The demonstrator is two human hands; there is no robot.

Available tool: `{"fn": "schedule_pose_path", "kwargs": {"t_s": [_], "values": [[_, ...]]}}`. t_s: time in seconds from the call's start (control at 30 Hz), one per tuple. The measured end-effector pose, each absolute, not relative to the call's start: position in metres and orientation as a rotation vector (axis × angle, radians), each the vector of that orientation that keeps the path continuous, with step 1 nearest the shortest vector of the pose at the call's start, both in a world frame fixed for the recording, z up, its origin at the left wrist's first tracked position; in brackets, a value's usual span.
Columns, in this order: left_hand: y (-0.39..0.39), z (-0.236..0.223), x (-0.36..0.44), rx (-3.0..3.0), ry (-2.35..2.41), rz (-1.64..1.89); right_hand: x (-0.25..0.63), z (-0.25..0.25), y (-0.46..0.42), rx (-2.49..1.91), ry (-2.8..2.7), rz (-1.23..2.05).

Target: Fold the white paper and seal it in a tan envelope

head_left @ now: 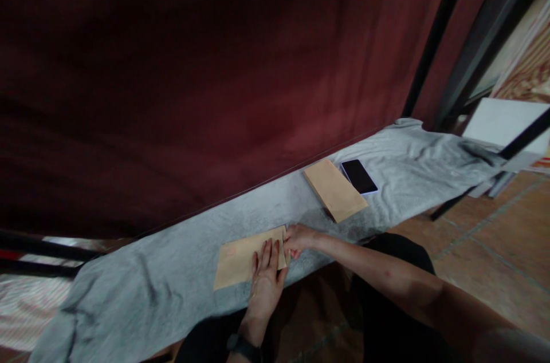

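Note:
A tan paper envelope (234,265) lies on the grey cloth, with faint reddish print near its upper left. My left hand (267,274) rests on the right part of it, fingers stretched out and pressing down. At the envelope's right end, my right hand (297,239) has its fingers curled in around the edge flap. Its fingertips are partly hidden. Farther right lies a stack of similar tan envelopes (337,191), and beside that a dark-screened phone (358,176) in a pale purple case.
Grey cloth (172,254) with wrinkles covers the long narrow bench. A dark red curtain (206,77) hangs along its far side. Black metal bars (438,36) stand at the right, near a white surface (502,122). Tiled floor (494,243) shows below.

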State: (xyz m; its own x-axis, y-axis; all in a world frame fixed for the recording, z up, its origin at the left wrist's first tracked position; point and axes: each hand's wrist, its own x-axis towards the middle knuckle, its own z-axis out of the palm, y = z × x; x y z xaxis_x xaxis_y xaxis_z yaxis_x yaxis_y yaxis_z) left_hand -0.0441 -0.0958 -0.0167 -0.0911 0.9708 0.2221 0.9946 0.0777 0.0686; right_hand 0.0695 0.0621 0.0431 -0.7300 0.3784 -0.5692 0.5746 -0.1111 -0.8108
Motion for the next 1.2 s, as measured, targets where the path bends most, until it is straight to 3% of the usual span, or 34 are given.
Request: {"fn": "schedule_pose_path", "kwargs": {"t_s": [0.2, 0.47, 0.77, 1.07, 1.2], "values": [[-0.109, -0.019, -0.021, -1.893, -2.115, -0.312, 0.076, 0.046, 0.060, 0.870, 2.170, -1.746], [-0.127, -0.030, -0.035, -1.983, -2.151, -0.698, 0.092, 0.031, 0.078, 0.634, 2.871, -1.296], [-0.126, -0.011, -0.026, -2.027, -2.271, -0.953, 0.089, 0.026, 0.065, 0.424, 3.121, -1.001], [-0.084, 0.065, -0.052, -1.938, -2.130, -0.604, 0.103, 0.062, 0.089, 0.529, 3.411, -1.223], [-0.079, 0.061, -0.064, -1.883, -2.131, -0.684, 0.111, 0.070, 0.086, 0.494, 3.414, -0.963]]}}
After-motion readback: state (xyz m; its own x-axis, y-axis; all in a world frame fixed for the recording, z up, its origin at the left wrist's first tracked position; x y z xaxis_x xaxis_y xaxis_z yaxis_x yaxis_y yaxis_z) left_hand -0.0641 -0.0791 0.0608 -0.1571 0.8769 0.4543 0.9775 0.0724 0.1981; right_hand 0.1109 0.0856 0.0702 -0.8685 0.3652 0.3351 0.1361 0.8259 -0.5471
